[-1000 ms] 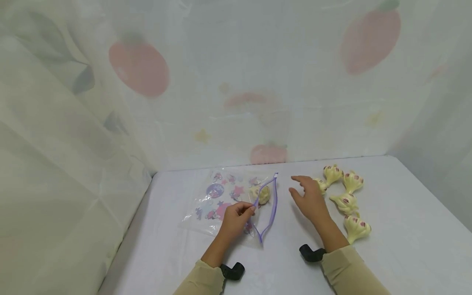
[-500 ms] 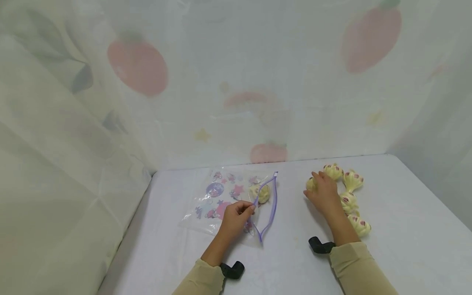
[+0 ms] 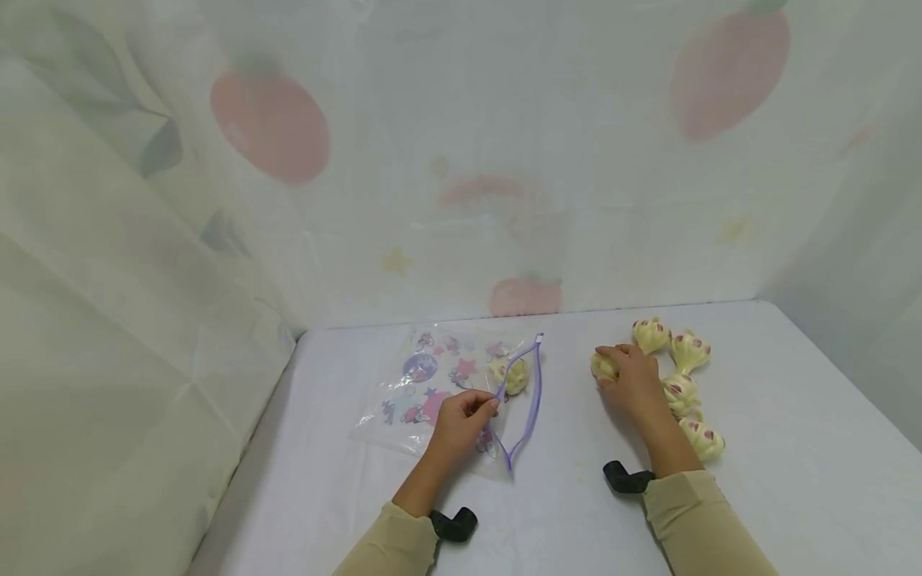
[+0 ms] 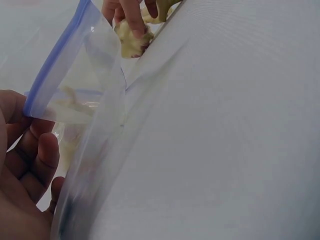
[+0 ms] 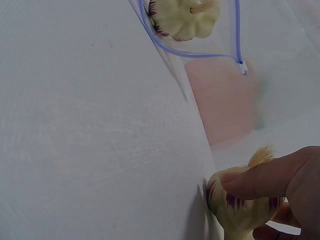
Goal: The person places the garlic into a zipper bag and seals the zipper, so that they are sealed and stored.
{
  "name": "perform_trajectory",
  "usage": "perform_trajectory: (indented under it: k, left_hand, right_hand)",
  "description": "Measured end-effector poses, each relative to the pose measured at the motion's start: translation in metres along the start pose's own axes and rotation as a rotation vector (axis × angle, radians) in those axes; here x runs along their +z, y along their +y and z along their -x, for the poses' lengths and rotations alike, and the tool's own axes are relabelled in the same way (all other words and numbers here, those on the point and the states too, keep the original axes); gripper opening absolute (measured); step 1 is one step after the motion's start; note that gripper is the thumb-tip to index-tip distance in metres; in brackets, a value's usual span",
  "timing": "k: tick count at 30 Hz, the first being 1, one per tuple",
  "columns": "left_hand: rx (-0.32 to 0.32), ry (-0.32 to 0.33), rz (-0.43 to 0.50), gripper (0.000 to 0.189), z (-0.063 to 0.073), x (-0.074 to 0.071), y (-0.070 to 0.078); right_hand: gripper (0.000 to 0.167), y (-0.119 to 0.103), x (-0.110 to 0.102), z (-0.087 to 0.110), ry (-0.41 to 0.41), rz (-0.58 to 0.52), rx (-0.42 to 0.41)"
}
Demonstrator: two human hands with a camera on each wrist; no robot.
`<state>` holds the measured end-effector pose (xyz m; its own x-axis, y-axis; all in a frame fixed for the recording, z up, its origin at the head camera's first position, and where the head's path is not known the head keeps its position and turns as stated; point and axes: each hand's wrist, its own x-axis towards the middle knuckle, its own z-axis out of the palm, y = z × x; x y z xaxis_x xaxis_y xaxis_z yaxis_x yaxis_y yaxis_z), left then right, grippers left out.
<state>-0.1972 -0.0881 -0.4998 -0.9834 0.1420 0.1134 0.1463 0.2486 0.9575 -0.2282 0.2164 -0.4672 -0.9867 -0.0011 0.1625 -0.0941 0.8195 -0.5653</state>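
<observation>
My left hand (image 3: 461, 420) pinches the purple zip edge of a clear printed zip bag (image 3: 410, 400), whose mouth gapes toward the right. Inside the bag, close to the opening, lies one garlic bulb (image 3: 517, 376). In the right wrist view that bulb (image 5: 187, 20) shows root end up behind the purple rim. My right hand (image 3: 634, 384) grips another garlic bulb (image 3: 603, 366), thumb on one side and fingers on the other. Close up, this bulb (image 5: 245, 205) is cream with purple streaks and sits low by the white tabletop; the thumb covers part of it.
Several more garlic bulbs lie right of and beyond my right hand, among them one at the back (image 3: 651, 334), one at the far right (image 3: 690, 350) and one nearer me (image 3: 702, 438). A printed curtain (image 3: 461, 160) hangs behind the white table (image 3: 547, 512).
My right hand has moved right to the nearest garlic bulb, taken hold of it and shifted it slightly left. The left hand and the bag have stayed in place.
</observation>
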Motion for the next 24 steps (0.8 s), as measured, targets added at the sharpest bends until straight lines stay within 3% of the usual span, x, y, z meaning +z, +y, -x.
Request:
perform_trajectory:
  k: [5,14,24]
  left_hand:
    - [-0.003,0.000,-0.016,0.019,-0.0002,-0.0005,-0.0001]
    - [-0.004,-0.011,0.019,0.017,0.0011,-0.0002,-0.0010]
    - [-0.008,-0.005,0.018,0.019,0.0009,-0.0004,0.0011]
  right_hand:
    - [0.062,-0.0002,0.0018,0.0009,-0.012,-0.003,0.011]
    - [0.056,0.0003,0.0018,0.0012,0.011,0.007,0.007]
    - [0.060,0.0024,0.0055,-0.0020,-0.008,0.041,-0.072]
